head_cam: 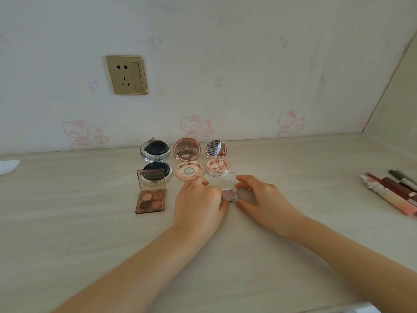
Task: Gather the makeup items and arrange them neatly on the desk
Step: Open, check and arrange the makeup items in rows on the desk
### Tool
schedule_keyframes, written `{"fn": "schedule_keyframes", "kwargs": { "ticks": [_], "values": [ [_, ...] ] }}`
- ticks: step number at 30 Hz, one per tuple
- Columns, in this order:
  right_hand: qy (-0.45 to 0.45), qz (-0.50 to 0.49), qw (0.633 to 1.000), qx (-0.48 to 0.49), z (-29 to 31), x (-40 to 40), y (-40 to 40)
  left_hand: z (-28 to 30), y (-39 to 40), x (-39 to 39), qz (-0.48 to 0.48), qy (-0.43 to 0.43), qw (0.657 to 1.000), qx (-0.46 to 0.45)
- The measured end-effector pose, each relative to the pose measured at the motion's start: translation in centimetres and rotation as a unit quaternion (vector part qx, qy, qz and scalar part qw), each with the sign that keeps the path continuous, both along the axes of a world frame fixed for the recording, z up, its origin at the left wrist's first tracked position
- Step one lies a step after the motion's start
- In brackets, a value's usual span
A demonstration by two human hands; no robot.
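A small clear eyeshadow case (pixel 228 193) with a pink glitter pan and raised lid lies on the desk between my hands. My left hand (pixel 198 203) holds its left side with curled fingers. My right hand (pixel 259 195) pinches it, thumb at the front corner and fingers on the lid. Behind stand three open round compacts: a silver and black one (pixel 155 160), a rose-gold one (pixel 187 161) and a smaller pink one (pixel 217 160). To the left sits an open brown four-pan palette (pixel 150 194).
A pale wooden desk (pixel 90 222) meets a wall with a gold power socket (pixel 127 74). Several lip pencils and tubes (pixel 392 193) lie at the right edge. Something white (pixel 8 166) lies at the far left.
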State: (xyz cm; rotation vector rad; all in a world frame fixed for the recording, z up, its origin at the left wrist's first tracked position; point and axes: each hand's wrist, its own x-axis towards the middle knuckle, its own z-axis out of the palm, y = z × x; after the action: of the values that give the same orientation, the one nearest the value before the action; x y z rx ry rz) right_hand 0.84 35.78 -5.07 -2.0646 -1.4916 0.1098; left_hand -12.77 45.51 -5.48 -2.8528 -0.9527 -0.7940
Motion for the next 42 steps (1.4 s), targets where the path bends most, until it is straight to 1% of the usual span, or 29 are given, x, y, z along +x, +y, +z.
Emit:
{"fn": "schedule_keyframes", "kwargs": {
  "ticks": [4, 7, 8, 17, 27, 35, 42],
  "values": [
    [0.022, -0.012, 1.0, -0.001, -0.1, 0.7, 1.5, 0.4, 0.8, 0.3, 0.0, 0.017, 1.0, -0.003],
    [0.042, -0.022, 0.999, 0.005, -0.3, 0.9, 2.0, 0.6, 0.9, 0.3, 0.004, 0.038, 0.999, 0.028],
    [0.046, -0.023, 0.999, 0.006, -0.4, 0.9, 2.0, 0.6, 0.9, 0.3, 0.01, 0.042, 0.999, 0.024],
    [0.045, -0.015, 0.999, 0.011, -0.7, 0.9, 1.5, -0.1, 0.7, -0.1, -0.012, -0.007, 0.999, 0.037],
    [0.047, -0.009, 0.999, 0.018, -0.6, 0.7, 1.3, -0.8, 1.5, -2.3, -0.075, -0.02, 0.996, 0.031],
    [0.037, -0.023, 0.999, 0.009, -0.6, -0.7, 2.2, -1.3, 2.0, -2.9, -0.094, -0.027, 0.995, 0.015],
    [0.037, -0.033, 0.998, 0.029, -0.7, -0.9, 2.5, -1.3, 2.1, -3.2, -0.102, -0.028, 0.994, 0.019]
  ]
}}
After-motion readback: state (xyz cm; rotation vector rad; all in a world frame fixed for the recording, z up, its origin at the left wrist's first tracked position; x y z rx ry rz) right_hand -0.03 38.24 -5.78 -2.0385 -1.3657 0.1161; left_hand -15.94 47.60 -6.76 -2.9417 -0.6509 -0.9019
